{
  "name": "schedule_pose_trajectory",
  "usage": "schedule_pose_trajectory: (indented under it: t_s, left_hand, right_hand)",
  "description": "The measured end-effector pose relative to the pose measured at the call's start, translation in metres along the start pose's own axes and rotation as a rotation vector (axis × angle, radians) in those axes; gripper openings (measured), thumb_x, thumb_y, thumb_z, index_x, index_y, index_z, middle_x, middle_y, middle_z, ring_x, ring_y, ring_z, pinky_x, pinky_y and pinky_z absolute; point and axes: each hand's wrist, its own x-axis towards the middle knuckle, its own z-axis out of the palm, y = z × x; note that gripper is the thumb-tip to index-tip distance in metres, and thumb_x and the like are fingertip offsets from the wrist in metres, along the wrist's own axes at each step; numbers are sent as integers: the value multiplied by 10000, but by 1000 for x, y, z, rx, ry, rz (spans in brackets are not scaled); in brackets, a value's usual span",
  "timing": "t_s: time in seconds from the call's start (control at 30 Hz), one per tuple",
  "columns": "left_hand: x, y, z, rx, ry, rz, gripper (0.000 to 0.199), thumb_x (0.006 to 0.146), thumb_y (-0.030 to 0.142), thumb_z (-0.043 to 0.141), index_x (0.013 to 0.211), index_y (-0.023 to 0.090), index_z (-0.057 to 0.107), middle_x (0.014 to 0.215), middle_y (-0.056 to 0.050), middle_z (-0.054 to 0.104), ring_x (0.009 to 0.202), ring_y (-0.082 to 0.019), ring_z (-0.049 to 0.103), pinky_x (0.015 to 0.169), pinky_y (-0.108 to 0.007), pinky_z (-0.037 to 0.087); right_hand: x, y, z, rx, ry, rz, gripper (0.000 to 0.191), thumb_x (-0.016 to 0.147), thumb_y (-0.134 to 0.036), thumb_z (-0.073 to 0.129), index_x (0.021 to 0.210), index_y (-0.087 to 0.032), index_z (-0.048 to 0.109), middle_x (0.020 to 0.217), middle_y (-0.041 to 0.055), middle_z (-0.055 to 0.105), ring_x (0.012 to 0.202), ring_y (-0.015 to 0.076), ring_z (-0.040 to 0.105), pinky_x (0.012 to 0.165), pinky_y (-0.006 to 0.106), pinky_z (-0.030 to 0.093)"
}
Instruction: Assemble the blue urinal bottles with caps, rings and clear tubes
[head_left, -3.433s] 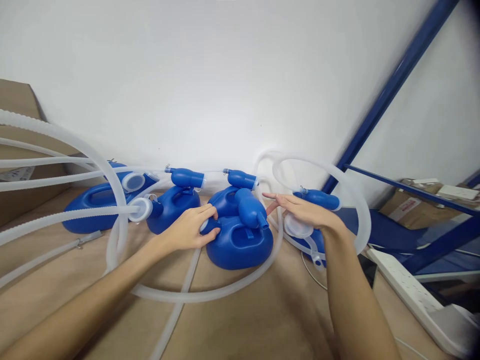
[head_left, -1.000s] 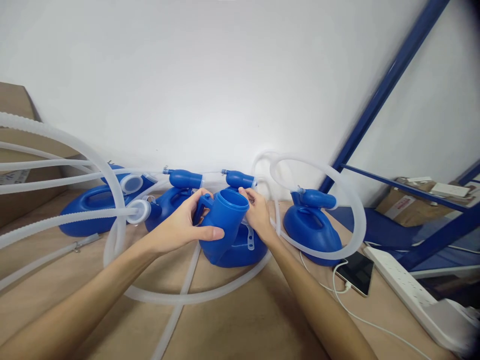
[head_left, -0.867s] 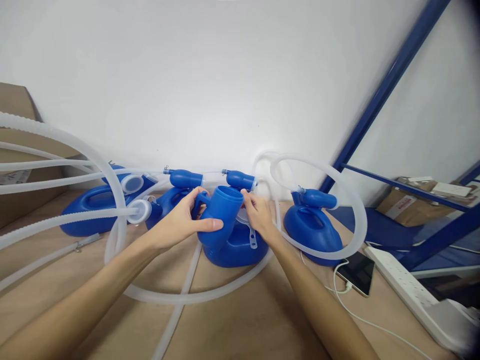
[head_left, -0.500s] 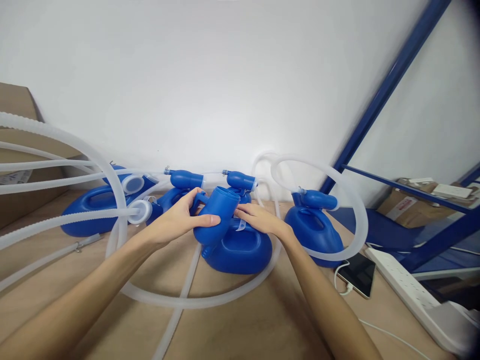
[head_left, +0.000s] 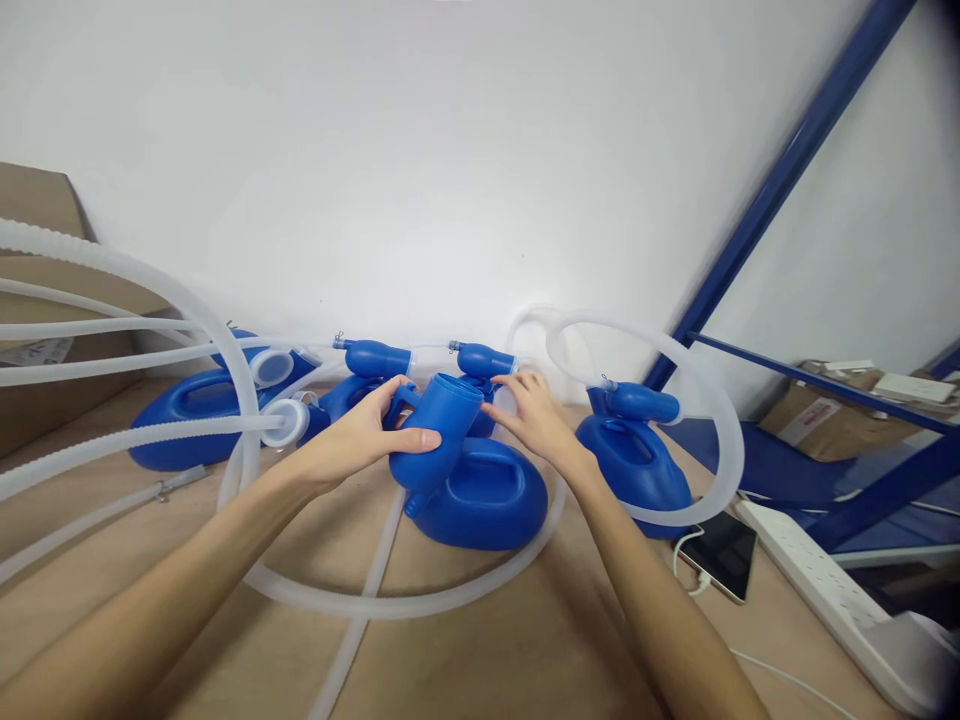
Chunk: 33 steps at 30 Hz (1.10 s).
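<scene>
My left hand (head_left: pixel 367 430) grips a blue plastic cup (head_left: pixel 439 435) with a side handle, its thumb across the front and its fingers by the handle. The cup is tilted, wide mouth up, in front of a blue jug (head_left: pixel 495 500) with a moulded handle. Just right of the cup's rim, my right hand (head_left: pixel 532 415) is raised, thumb and fingers curved around a pale translucent cap (head_left: pixel 505 399), mostly hidden by the fingers. Behind the jug lies another blue bottle-shaped cup (head_left: pixel 484 360).
More blue jugs stand left (head_left: pixel 180 420) and right (head_left: pixel 637 460), with corrugated translucent hoses (head_left: pixel 390 607) looping over the table. A phone (head_left: pixel 724 550) on a cable and a white power strip (head_left: pixel 810 570) lie right. A cardboard box (head_left: pixel 45 400) stands left; a blue metal frame (head_left: pixel 772 210) rises right.
My right hand has lifted away from the jug's top, up beside the cup's rim. A translucent strap that hung over the jug is gone from there. My left hand keeps its hold.
</scene>
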Motion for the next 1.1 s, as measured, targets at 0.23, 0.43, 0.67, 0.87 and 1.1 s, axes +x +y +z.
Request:
schedule_pose_trajectory:
  t_s: [0.23,0.43,0.67,0.87,1.1]
  left_hand:
    - [3,-6,-1,23,-12,16,676,662,377,927,1179,243,513,1218,-68,654,1203,-333,621,932,-440,558]
    - [4,-10,2,67,-30,17,592,697,400,914,1119,237,532,1073,-48,678,1134,-327,648,960,-486,539]
    - [5,-9,2,52,7,19,701,666,399,924,1211,237,514,1119,-59,657,1165,-328,624,957,-461,538]
    - [-3,4,-5,215,21,88,634,681,460,893,1158,235,543,1029,-43,664,958,-284,662,758,-379,555]
    - [-12,14,0,618,20,238,680,659,521,891,1178,247,549,1004,-40,682,836,-269,662,678,-358,498]
  right_hand:
    - [2,-4,18,514,-193,97,529,782,-597,814,1096,-204,651,1097,68,696,1014,264,633,914,413,517]
    - [4,-5,10,784,-450,82,407,937,-612,623,951,-223,744,932,33,748,881,228,682,779,355,552]
    - [8,-1,-2,705,-241,136,292,880,-464,700,1017,-209,741,1023,65,746,952,225,681,807,351,536]
    - [4,-27,-55,937,147,153,263,791,-291,719,1050,-249,704,879,-7,607,675,134,526,615,303,425]
    - [-11,-79,-77,1417,126,90,239,697,-216,705,920,-280,643,843,-43,539,473,48,316,445,260,264]
